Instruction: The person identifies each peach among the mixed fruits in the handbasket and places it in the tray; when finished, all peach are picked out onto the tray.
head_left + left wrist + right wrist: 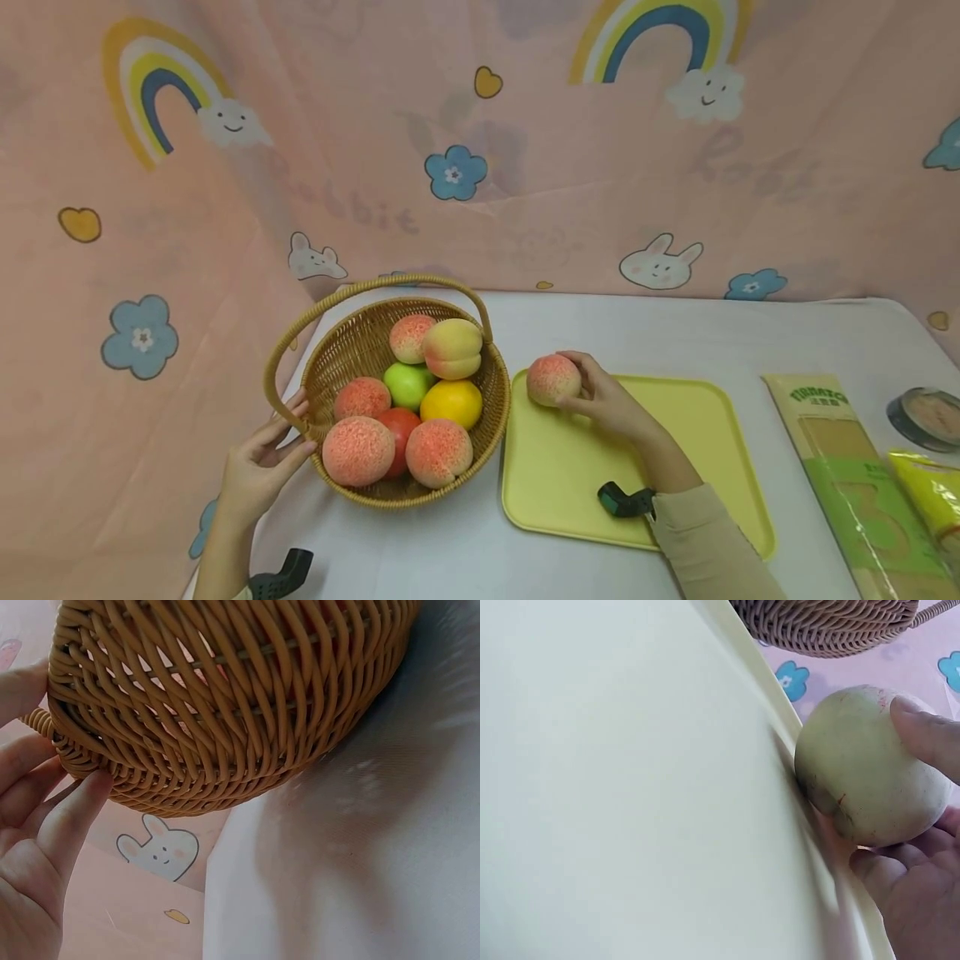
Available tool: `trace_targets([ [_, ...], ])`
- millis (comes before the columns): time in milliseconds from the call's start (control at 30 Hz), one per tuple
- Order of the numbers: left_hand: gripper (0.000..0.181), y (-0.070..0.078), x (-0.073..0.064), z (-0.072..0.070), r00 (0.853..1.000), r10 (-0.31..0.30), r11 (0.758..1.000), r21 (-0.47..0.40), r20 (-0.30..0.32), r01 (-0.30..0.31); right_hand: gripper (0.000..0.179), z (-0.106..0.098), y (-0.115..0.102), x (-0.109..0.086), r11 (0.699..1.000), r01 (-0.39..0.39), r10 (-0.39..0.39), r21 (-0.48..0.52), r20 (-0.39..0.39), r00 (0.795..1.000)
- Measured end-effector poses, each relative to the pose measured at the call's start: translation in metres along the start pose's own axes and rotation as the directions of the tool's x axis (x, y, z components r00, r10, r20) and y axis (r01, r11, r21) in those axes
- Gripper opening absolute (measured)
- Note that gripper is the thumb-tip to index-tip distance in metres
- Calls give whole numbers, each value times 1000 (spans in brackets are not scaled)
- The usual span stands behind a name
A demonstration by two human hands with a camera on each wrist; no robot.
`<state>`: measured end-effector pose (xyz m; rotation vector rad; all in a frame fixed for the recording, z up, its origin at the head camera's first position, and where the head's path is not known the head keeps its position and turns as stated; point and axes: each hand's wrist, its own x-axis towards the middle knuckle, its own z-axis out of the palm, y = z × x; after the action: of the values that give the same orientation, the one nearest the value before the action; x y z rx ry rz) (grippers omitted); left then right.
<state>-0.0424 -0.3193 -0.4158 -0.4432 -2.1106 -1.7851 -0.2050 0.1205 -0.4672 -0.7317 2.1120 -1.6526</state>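
Observation:
A wicker basket [341, 350] with a tall arched handle stands on the left of the table. At its left side, where the handle meets the rim, my left hand [262, 458] grips the edge between thumb and fingers; the left wrist view shows the woven wall [225, 697] up close. My right hand [603, 400] holds a pink peach [552, 380] at the back left corner of the yellow tray [570, 492]. From the right wrist, the peach's paler underside [862, 772] appears beside the tray's rim, with the thumb on one side and fingers on the other.
In the basket lie several peaches [358, 451], a yellow-pink peach [453, 348], a green fruit [408, 385], a yellow fruit [452, 404] and a red one [400, 437]. A green package [862, 492], a round container [926, 418] and a yellow bag [930, 492] lie at the right.

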Motion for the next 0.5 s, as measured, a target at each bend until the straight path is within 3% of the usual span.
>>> trace_targets([
  [200,48,1,0,-1,1000,-14,1000,-1,-2,14,76,2,2,1,999,-25,26,-25,41,999],
  [500,48,-1,1,-1,1000,2,1000,2,-2,-2,86,4,3,0,995,-69,71,-77,25,997],
])
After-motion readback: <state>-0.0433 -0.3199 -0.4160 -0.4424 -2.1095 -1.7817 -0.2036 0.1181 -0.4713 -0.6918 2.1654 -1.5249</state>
